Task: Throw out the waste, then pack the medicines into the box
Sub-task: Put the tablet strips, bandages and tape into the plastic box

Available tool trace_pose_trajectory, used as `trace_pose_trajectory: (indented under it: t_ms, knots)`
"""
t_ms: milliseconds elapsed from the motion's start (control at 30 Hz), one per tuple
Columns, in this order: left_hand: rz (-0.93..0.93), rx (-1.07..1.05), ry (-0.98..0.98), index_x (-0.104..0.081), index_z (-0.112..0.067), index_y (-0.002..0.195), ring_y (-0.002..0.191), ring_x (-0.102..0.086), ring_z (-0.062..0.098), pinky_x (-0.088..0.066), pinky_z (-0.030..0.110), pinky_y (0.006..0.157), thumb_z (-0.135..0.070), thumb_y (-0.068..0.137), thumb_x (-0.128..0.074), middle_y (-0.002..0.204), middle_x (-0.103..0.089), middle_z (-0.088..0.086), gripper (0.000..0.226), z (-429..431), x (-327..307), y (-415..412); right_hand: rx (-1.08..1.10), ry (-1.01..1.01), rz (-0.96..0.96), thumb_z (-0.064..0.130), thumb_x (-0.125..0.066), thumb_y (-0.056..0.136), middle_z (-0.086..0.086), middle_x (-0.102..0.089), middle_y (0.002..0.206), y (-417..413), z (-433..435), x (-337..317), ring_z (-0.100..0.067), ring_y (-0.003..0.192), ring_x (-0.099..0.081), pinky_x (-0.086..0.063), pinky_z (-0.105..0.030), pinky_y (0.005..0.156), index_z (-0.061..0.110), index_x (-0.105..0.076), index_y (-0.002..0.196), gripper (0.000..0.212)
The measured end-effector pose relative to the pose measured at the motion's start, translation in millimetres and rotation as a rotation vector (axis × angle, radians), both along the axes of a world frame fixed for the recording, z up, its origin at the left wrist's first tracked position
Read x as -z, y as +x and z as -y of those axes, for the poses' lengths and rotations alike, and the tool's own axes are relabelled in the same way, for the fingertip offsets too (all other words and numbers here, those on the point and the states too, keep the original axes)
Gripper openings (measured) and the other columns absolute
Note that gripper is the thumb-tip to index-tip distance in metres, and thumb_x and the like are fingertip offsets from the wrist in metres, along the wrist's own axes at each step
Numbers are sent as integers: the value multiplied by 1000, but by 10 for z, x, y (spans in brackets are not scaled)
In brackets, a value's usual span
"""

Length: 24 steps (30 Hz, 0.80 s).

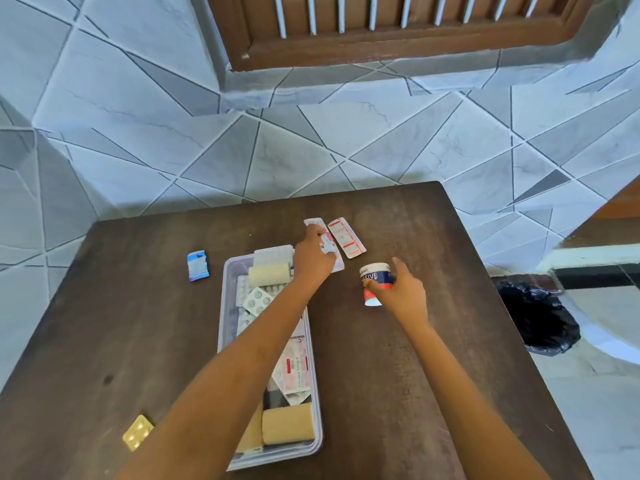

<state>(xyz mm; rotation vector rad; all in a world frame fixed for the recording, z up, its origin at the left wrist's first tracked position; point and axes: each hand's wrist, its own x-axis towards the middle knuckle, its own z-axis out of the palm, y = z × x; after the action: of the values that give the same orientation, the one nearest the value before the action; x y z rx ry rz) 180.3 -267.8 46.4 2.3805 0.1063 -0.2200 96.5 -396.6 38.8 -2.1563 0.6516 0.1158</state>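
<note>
Dark wooden tabletop (pixel 398 358), clear plastic box (pixel 313 445) of blister strips and bandage rolls, left hand (pixel 313 258) fingers closed on red-and-white strip (pixel 327 243), right hand (pixel 403 294) fingers clamped on tub (pixel 375 277) reading "SSIVE", second strip (pixel 346 237) beside, blue sachet (pixel 198 265), gold blister (pixel 138 433), black bin bag (pixel 536 317) on floor.

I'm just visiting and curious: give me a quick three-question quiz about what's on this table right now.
1. True or false: the clear plastic box already holds medicines.
2. Which hand is on the white, blue and red tub? A) left B) right
3. Fill in: the black bin bag sits off the table's ____ side.

Key
1. True; blister packs and bandage rolls lie inside.
2. B; the right hand grips it, while the left hand reaches the strips beyond the box.
3. Right.
</note>
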Motion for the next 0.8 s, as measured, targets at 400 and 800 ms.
trace_pose_trajectory:
  t_ms: [400, 800]
  knots:
    - [-35, 38, -36, -31, -17, 137, 114, -60, 32, -52, 36, 91, -9, 90, -55, 133, -55, 16, 53, -1738, -253, -1025, -497, -274, 78, 44, -65, 78, -12, -58, 113, -732, -1417, -353, -29, 98, -61, -50, -33, 77, 19, -45, 125, 57]
    - [-71, 66, -33, -31, -19, 139, 105, -62, 30, -54, 36, 87, -7, 87, -55, 124, -59, 15, 59, -1882, -131, -1148, -857, -883, -7, 56, -49, 83, -14, -57, 121, -672, -1562, -198, -32, 122, -36, -25, -45, 104, 10, -64, 110, 55]
